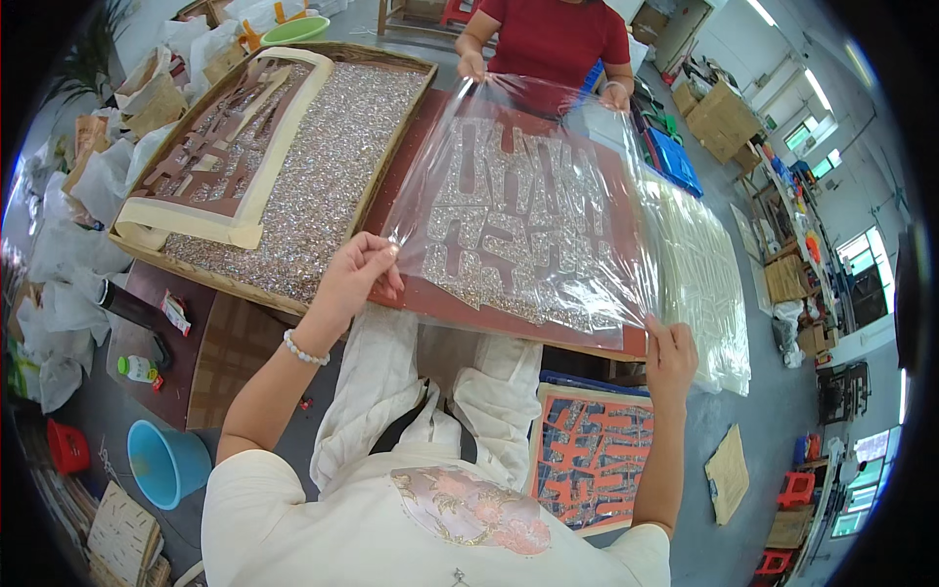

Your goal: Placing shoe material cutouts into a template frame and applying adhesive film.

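A clear plastic film point(416, 230) is stretched over a glittery cut-out panel point(528, 215) lying on a red-brown board point(430, 305). My left hand point(357, 269) pinches the film's near left corner, wearing a beaded bracelet at the wrist. At the near right corner my right hand point(672, 354) grips the same film between thumb and fingers. Across the board, a person in a red top point(553, 44) holds the two far corners. The film looks taut, with creases running toward the corners, and bright glare hides parts of the panel.
To the left stands a wooden tray point(367, 210) of glitter chips with a brown stencil point(201, 166) on it. A stack of film-covered sheets point(709, 284) lies right of the board. Below are an orange patterned panel point(592, 455) and a blue bucket point(168, 464).
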{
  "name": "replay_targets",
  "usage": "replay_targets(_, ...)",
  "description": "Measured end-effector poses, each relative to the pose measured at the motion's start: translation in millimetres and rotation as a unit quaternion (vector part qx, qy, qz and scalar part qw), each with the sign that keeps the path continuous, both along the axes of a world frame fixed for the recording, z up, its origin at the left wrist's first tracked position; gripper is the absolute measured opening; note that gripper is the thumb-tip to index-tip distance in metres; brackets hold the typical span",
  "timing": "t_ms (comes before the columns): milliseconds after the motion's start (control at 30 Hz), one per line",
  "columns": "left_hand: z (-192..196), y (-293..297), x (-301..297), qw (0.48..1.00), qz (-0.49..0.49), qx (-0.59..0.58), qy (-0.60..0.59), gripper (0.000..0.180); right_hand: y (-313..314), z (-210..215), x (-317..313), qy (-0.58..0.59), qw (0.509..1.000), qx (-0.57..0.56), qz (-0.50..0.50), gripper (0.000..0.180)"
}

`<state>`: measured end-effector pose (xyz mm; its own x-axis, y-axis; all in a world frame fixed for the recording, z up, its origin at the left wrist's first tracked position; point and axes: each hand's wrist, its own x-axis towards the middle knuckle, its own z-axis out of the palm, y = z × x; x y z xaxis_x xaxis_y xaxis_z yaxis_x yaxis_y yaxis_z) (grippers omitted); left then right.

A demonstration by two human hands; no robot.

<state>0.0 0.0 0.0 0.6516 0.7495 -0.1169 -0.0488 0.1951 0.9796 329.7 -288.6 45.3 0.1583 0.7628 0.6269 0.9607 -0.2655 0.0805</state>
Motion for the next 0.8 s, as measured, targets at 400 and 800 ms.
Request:
replay_targets(400, 1.0, -10.7, 9.0, 0.999, -0.008, -0.007, -0.036, 0.012, -8.2, -12.2, 7.7, 0.015, 1.000, 0.015, -0.011, 0.024)
replay_targets(800, 10.2, -4.7, 15.0, 0.998, 0.013, 0.023, -0.060, 0.013, -7.7, -17.8, 5.9, 0.029, 0.999, 0.017, 0.021, 0.028)
